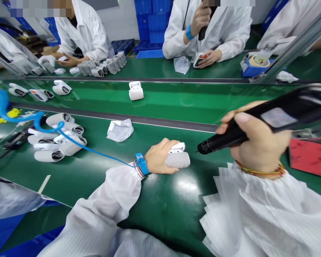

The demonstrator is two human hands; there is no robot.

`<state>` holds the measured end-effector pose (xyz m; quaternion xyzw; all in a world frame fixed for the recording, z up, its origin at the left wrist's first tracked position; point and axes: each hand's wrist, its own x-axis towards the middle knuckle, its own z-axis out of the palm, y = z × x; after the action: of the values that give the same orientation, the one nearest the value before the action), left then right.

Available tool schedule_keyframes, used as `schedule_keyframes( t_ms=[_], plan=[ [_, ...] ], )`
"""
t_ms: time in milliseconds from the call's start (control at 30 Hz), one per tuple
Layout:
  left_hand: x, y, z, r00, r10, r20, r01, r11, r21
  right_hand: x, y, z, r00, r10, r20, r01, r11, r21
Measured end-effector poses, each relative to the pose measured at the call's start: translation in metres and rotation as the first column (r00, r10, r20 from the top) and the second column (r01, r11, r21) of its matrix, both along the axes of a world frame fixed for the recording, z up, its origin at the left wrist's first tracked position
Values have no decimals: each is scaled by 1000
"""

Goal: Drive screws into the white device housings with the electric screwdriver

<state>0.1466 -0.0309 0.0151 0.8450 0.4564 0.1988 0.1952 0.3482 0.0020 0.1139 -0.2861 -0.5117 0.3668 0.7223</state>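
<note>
One screwdriver (275,116), maybe five piled devices (48,155)

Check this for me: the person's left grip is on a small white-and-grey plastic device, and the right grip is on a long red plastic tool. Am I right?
Not quite: the long cylindrical tool in the right grip is black, not red, as the head view shows. The left grip is on the small white-and-grey plastic device.

Green worktop (163,203), white-and-grey device (178,160), black screwdriver (301,101), blue wrist strap (142,165), faintly striped white sleeve (93,217), dark-marked red pad (310,157)
</note>
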Motion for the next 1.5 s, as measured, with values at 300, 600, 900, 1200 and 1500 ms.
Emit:
schedule_keyframes(
  t_ms=[300,600,900,1200,1500],
  plan=[
    [-12,5,2,999,31,-34,-28,995,99,1,19,-25,999,-10,48,16,992,-127],
    [-8,43,25,862,325,390,-65,833,-549,0,23,-25,992,-90,85,104,977,-185],
    [64,155,29,244,653,717,56,729,-682,-7,16,-21,992,-74,98,90,981,-172],
    [-37,60,16,862,469,191,-501,845,186,-5,12,-18,985,-79,150,108,975,-195],
    [-136,18,2,421,788,-450,-684,601,413,-6,12,-22,972,-113,208,146,977,-153]
  ],
)
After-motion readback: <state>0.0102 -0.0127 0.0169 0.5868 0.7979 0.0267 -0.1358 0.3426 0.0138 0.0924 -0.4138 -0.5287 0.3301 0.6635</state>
